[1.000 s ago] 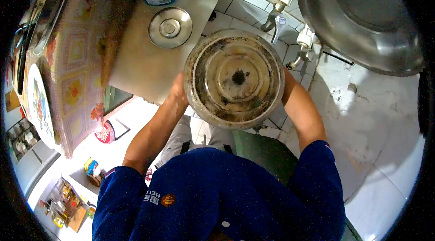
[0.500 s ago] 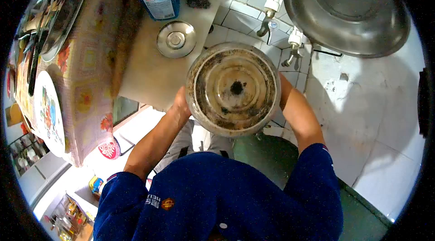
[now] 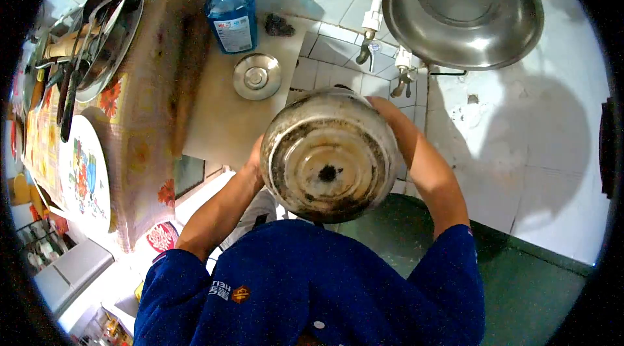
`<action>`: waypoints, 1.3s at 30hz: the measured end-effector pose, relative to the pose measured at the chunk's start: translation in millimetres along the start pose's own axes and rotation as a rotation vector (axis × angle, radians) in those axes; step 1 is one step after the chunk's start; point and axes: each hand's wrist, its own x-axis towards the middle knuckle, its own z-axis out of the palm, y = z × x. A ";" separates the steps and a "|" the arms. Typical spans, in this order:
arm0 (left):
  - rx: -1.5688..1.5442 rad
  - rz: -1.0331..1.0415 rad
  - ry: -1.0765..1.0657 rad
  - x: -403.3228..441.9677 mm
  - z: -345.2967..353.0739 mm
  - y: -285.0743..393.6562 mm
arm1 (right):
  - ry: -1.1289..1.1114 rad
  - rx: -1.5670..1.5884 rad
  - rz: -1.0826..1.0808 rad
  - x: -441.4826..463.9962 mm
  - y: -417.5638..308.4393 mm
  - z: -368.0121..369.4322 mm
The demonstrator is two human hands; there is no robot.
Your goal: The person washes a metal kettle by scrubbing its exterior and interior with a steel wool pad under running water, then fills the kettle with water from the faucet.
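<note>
Upside down in front of my chest is a round metal pot point(image 3: 351, 144), its scorched, stained base facing me. My left hand point(image 3: 256, 159) grips its left side, with most of the fingers hidden behind the wall. On the far right side my right hand point(image 3: 381, 110) holds it too, its fingers out of sight. The pot leans, so more of its far side wall shows. Beyond it, a small round metal lid point(image 3: 257, 77) with a central knob lies on the beige counter point(image 3: 211, 118).
A blue pump bottle point(image 3: 233, 24) and a dark scouring pad point(image 3: 278, 25) are at the back of the counter. Two taps point(image 3: 367, 50) stick out from the tiled wall. A large metal basin point(image 3: 465, 11) hangs at right. Utensils and a patterned cloth point(image 3: 140, 112) are at left.
The pot has come slightly nearer my body and tilted, showing more of its far side. Both hands keep their hold. My view has shifted a little.
</note>
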 end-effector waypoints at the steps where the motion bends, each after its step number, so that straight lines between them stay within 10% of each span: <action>1: -0.027 -0.001 -0.032 -3.4 7.3 4.1 | 0.059 -0.089 -0.015 -5.4 -5.2 -0.8; 4: -0.108 -0.015 -0.128 -13.0 31.8 14.1 | 0.251 -0.329 -0.059 -49.6 -48.8 14.4; 8: 0.235 0.004 -0.089 -8.7 37.2 27.7 | 0.323 0.091 -0.031 -121.2 -95.4 44.9; 10: 0.680 0.112 0.119 -21.7 67.9 33.3 | 0.432 0.013 -0.382 -130.1 -80.9 42.3; 16: 1.104 0.212 -0.179 5.5 64.5 42.6 | 0.780 -0.338 -0.777 -164.4 -63.9 71.3; 19: 1.442 0.531 -0.288 16.6 69.8 40.0 | 0.739 -0.411 -0.828 -180.1 -57.3 77.7; 32: 1.691 0.707 -0.342 38.6 83.3 7.0 | 0.795 -0.538 -0.973 -150.8 -24.9 38.4; 39: 2.427 0.791 -0.538 51.7 115.8 -6.1 | 0.751 -0.737 -1.122 -138.0 -13.9 8.0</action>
